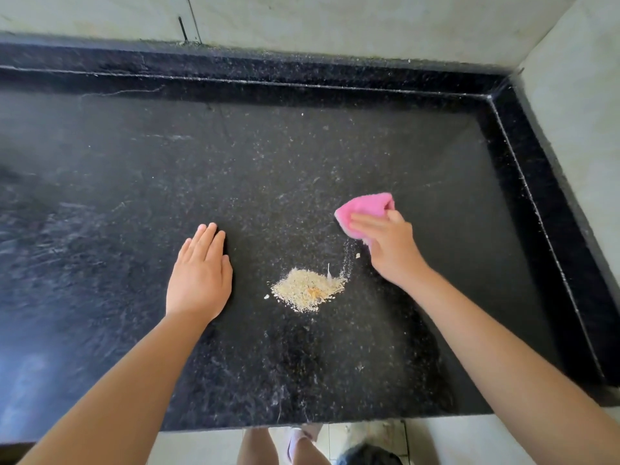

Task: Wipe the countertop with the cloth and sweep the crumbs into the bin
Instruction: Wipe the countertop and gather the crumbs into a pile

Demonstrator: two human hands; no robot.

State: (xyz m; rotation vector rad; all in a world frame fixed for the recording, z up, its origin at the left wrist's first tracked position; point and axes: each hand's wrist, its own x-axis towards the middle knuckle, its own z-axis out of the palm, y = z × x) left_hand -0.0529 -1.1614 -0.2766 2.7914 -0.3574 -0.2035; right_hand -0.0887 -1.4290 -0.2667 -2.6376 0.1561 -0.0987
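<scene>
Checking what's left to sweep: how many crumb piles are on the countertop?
1. The crumb pile lies between the left hand and the right hand; a thin trail runs toward the cloth.

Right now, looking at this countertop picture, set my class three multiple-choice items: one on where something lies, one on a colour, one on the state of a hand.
1. Where does the crumb pile lie?
A. between the two hands
B. against the back wall
C. under the cloth

2. What colour is the cloth?
A. blue
B. pink
C. white

3. How is the left hand?
A. gripping the cloth
B. balled in a fist
C. flat on the countertop, fingers straight

Answers:
1 A, the pile sits on the dark top between the left hand and the right hand.
2 B, the cloth under the right hand's fingers is bright pink.
3 C, its fingers lie straight and hold nothing.
</scene>
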